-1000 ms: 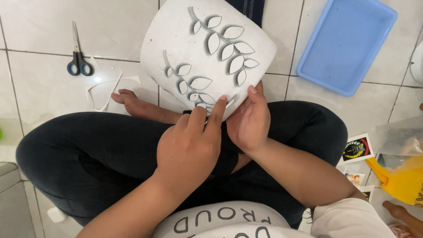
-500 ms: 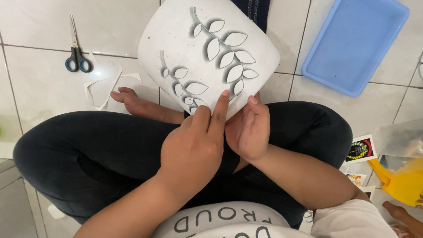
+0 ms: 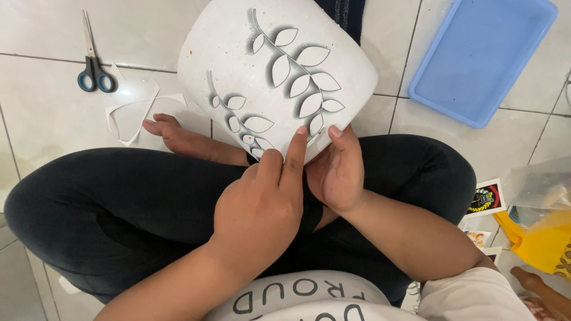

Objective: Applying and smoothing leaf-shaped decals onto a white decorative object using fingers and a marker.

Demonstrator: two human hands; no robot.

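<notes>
Pot: white pot (image 3: 279, 65) with leaf pattern, tilted on lap, at 12 o'clock from both hands.
Left hand (image 3: 262, 202): index finger extended, pressed flat on pot's lower edge; gripped nothing.
Right hand (image 3: 338, 169): curled around pot rim, thumb on surface.
Floor: scissors (image 3: 92, 65) at 10 o'clock, blue tray (image 3: 476, 59) at 2 o'clock.

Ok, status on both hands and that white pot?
Left hand fingers pressing leaf pattern at white pot rim. Right hand gripping rim beside it. Pot propped on lap, nothing in the way.
</notes>
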